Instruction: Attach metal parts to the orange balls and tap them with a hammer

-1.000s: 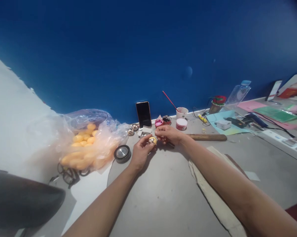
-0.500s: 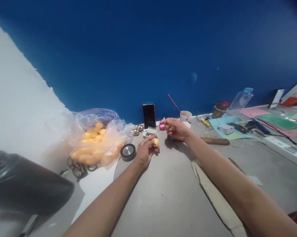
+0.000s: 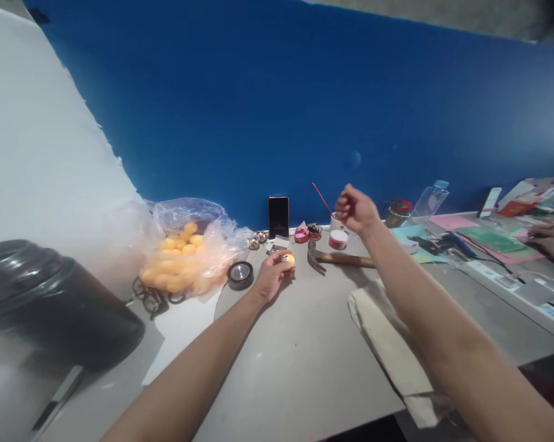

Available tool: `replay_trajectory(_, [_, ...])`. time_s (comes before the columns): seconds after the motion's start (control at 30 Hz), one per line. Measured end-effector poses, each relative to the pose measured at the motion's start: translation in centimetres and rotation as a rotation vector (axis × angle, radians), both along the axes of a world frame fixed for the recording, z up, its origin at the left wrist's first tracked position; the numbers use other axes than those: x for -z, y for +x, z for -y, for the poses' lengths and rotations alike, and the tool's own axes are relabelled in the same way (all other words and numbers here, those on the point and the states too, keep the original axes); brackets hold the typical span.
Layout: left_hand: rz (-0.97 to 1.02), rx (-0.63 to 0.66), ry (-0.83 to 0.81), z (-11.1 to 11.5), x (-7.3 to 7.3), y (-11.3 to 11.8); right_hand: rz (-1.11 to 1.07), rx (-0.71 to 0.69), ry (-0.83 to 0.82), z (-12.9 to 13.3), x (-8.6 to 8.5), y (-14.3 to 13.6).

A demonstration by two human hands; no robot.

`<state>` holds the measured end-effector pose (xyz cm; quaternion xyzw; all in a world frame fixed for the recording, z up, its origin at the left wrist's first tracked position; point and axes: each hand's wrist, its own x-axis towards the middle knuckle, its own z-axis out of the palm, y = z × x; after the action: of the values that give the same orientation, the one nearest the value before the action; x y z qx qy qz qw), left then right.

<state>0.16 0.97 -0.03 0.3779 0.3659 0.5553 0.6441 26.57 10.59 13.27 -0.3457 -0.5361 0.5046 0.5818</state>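
The left hand (image 3: 269, 279) pinches a small, partly hidden yellow ball (image 3: 290, 260) — the right hand (image 3: 358, 212), fingers curled, contents unclear, overlaps a far white cup (image 3: 336, 224).

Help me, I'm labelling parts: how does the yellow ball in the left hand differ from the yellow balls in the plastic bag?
The held ball shows a dark-and-light patch, while the bagged balls look plain. The held ball is gripped by the left hand, partly covered; the bagged balls lie heaped in the plastic bag. Both are yellow and rounded.
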Motion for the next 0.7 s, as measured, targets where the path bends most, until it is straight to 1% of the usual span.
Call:
replay_trajectory(0.03, [-0.005,-0.008,0.009,0.0,0.0,0.0,0.262,-0.01,-0.05,0.4,0.9,-0.3])
replay_trajectory(0.07, [-0.011,-0.016,0.016,0.0,0.0,0.1,0.57,-0.019,-0.065,0.9,1.8,-0.7])
replay_trajectory(0.13, [-0.028,-0.031,0.027,-0.1,0.1,0.2,1.27,-0.063,-0.042,2.0,3.8,-1.4])
replay_trajectory(0.17, [-0.035,-0.039,0.035,-0.1,0.1,0.3,1.392,-0.043,-0.042,2.6,4.8,-1.7])
replay_trajectory(0.27, [-0.056,-0.078,0.064,0.0,0.2,0.4,1.557,0.04,-0.044,4.0,7.2,-2.3])
replay_trajectory(0.33, [-0.089,-0.106,0.094,0.1,0.3,0.4,1.614,0.095,-0.013,4.5,8.4,-2.5])
replay_trajectory(0.4, [-0.154,-0.11,0.129,0.3,0.4,0.5,1.635,0.101,0.034,4.8,9.4,-2.5])
replay_trajectory(0.5, [-0.242,-0.105,0.176,0.5,0.3,0.5,1.634,0.097,0.083,5.0,10.3,-2.3])
replay_trajectory(0.6, [-0.316,-0.176,0.229,0.4,0.2,0.4,1.639,0.131,0.098,5.2,10.8,-2.3])
replay_trajectory(0.7, [-0.363,-0.234,0.266,0.1,0.2,0.0,1.652,0.152,0.107,5.3,11.0,-2.7])
